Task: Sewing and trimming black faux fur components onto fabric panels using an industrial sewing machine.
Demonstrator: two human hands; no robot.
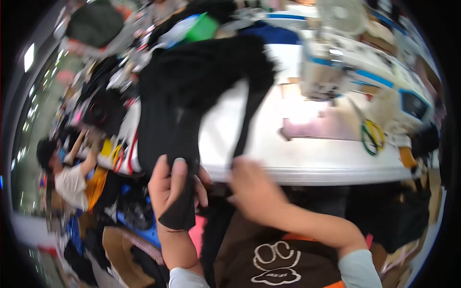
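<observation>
A black piece of cloth with a fluffy dark edge lies across the white sewing table and hangs over its near edge. My left hand is closed on the cloth's near end, with a flap folded down over the palm and the thumb on top. To its right, my right hand is smeared by motion. Its fingers are closed at the lower end of a narrow black strip of the same cloth, which runs up to the fluffy part. White tabletop shows between the main panel and the strip.
A white sewing machine stands at the back right. Scissors with green and yellow handles lie on the table. A green bin and heaped cloth are behind. At the left, a person in a pale shirt works at another table.
</observation>
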